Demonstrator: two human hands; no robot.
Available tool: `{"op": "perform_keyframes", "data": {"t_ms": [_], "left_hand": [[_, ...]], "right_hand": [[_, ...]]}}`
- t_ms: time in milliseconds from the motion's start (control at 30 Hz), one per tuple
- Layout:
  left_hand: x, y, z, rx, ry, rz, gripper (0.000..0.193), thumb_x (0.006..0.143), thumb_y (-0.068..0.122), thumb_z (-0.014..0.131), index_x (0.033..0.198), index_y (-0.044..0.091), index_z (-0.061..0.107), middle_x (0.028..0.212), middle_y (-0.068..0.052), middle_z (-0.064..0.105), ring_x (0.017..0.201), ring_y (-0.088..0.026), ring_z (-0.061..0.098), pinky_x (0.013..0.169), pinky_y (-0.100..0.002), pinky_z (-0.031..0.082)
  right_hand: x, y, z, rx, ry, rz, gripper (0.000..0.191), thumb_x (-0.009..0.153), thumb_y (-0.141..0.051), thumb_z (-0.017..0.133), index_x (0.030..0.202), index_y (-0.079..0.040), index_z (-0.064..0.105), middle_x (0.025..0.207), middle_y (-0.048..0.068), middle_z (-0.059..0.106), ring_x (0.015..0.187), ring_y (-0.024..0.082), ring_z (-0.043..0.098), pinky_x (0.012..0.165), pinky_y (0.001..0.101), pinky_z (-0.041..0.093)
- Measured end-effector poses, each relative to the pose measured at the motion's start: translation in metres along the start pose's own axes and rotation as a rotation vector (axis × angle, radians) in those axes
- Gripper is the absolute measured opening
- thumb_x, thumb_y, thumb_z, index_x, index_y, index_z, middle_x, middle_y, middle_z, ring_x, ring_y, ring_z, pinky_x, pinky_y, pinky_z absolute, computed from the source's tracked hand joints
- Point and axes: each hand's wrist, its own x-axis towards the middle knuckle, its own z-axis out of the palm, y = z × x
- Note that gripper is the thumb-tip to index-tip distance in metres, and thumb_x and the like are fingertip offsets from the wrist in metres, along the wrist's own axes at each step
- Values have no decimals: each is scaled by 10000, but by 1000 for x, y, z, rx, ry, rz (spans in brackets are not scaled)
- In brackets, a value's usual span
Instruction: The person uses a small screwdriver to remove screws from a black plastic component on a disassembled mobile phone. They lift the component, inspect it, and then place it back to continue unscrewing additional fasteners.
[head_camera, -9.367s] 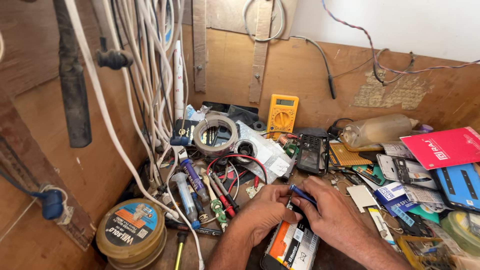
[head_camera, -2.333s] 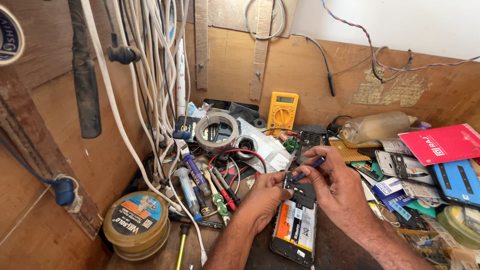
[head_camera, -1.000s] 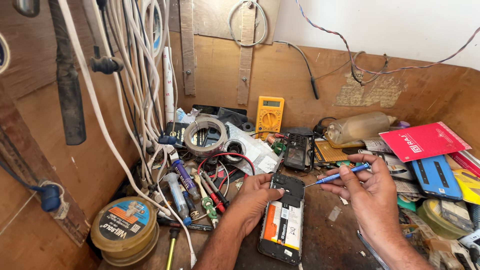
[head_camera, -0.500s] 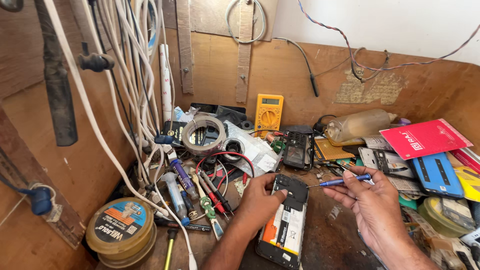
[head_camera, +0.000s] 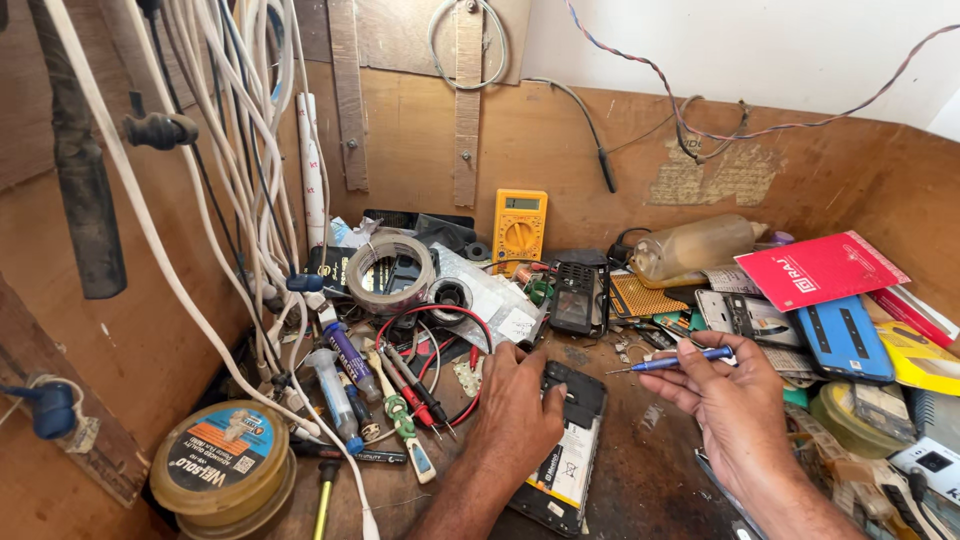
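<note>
Opened phone (head_camera: 567, 455), back cover off, lies flat on the counter (head_camera: 650, 470) near the front edge, its long side running slightly aslant, upper end toward the back wall. We see its dark inner frame at the top and a pale battery below.

Left hand (head_camera: 515, 415) rests palm down on the phone's upper left part, fingers spread over the frame; it presses rather than clasps, so that grip is loose, grasping nothing.

Right hand (head_camera: 735, 405) hovers just right of the phone, palm up and half curled. Its grip is closed on a blue screwdriver (head_camera: 675, 363), held between thumb and fingers, the metal tip pointing left toward the phone's top end but apart from it.

Around: red and black probe leads (head_camera: 430, 390) lie left of the left hand. A roll of tape (head_camera: 390, 272) stands behind them, a yellow multimeter (head_camera: 519, 225) leans at the back wall. A round tin (head_camera: 222, 472) sits at the front left corner. White cables (head_camera: 250, 150) hang down the left wall. A red booklet (head_camera: 818, 268) and a blue phone cover (head_camera: 843, 337) lie far right.
</note>
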Motion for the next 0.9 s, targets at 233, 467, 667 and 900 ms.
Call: {"op": "perform_keyframes", "data": {"t_ms": [233,467,667,900], "left_hand": [[9,-4,13,-317,243,66,308,871,92,719,1149,-39,700,1016,-183,683,991,-295,634,866,-420,517],[26,-9,25,-1121,-28,-258,303,917,41,651,1193,-82,671,983,-153,765,841,-190,753,741,-282,639],[25,-11,25,-1391,-128,-356,268,932,48,666,1135,-127,655,999,-202,743,893,-264,762,824,-364,664],[27,-16,27,-1459,-112,-393,229,922,-5,672,1094,-155,662,994,-232,739,875,-282,768,797,-358,674]], "right_hand": [[0,1,2,49,9,11,221,990,-56,572,1176,34,496,992,228,665,907,346,729,839,496,647],[-1,-2,11,79,43,99,185,989,-61,573,1139,31,518,1005,218,663,913,318,716,844,490,630],[-6,-2,22,69,31,99,190,981,-54,582,1140,26,514,1001,214,665,897,304,708,844,483,639],[-9,-1,25,50,21,85,207,986,-60,576,1151,31,492,987,222,654,894,306,710,848,484,648]]}}
